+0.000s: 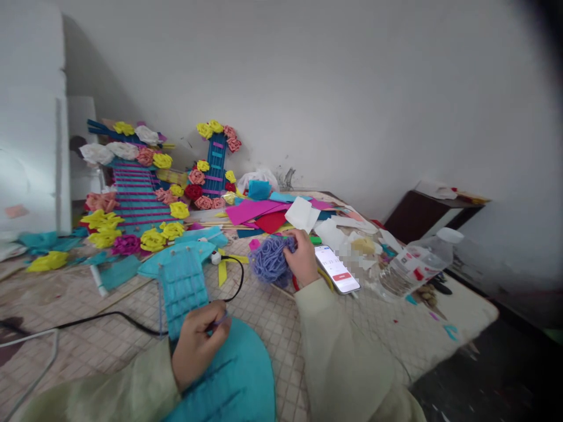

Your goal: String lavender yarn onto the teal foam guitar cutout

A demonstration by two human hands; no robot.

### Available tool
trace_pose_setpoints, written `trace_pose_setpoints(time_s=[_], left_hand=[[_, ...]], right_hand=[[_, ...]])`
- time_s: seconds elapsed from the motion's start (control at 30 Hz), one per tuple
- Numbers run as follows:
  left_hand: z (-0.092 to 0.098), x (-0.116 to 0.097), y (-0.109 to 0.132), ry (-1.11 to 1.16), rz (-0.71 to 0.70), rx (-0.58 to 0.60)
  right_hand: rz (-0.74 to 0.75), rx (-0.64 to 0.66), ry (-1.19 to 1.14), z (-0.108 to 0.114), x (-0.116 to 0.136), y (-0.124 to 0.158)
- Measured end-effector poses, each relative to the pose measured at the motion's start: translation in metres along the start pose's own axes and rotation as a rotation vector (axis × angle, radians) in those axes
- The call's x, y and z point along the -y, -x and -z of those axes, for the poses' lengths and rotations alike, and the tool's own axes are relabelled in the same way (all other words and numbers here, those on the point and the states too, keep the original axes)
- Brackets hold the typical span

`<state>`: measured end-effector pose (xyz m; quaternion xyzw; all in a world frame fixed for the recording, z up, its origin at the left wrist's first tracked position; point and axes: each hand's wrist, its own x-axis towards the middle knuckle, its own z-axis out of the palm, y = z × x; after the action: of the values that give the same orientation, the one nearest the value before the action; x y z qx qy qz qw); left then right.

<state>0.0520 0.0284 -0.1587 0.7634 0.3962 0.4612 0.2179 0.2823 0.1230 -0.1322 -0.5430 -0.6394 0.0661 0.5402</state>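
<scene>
A turquoise guitar-like shape [253,363] lies at the front of the table, its narrower part strung with purple yarn [182,272]. Over its middle, my left hand [200,343] is closed, pinching a bit of purple yarn between thumb and fingers. My right hand [301,258] grips the right side of a loose ball of purple yarn [270,261], which rests on the table left of a lit phone [336,269]. Part of the turquoise shape is hidden under my left hand and sleeve.
Two decorated pieces with paper flowers [136,196] [215,164] stand against the wall. Coloured paper sheets [250,211] are heaped at the back. A plastic bottle [416,266] lies at the right. Black cable [109,315] and a white cable [55,346] cross the left side.
</scene>
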Motion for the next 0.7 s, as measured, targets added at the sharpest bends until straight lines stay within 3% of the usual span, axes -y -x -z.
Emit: trace_pose_setpoints(time_s=[0.13, 0.3, 0.5, 0.7], left_hand=[[0.001, 0.001, 0.002, 0.016, -0.042, 0.020], [0.001, -0.001, 0.002, 0.018, -0.075, 0.073], [-0.001, -0.006, -0.003, 0.012, -0.027, 0.207], [-0.004, -0.004, -0.005, 0.058, 0.054, 0.318]], right_hand=[[-0.074, -0.079, -0.022, 0.006, -0.011, -0.006], [-0.116, -0.028, -0.035, -0.002, -0.016, 0.002], [-0.088, 0.089, -0.021, -0.014, 0.000, 0.016], [-0.043, -0.003, -0.041, -0.006, 0.011, 0.014]])
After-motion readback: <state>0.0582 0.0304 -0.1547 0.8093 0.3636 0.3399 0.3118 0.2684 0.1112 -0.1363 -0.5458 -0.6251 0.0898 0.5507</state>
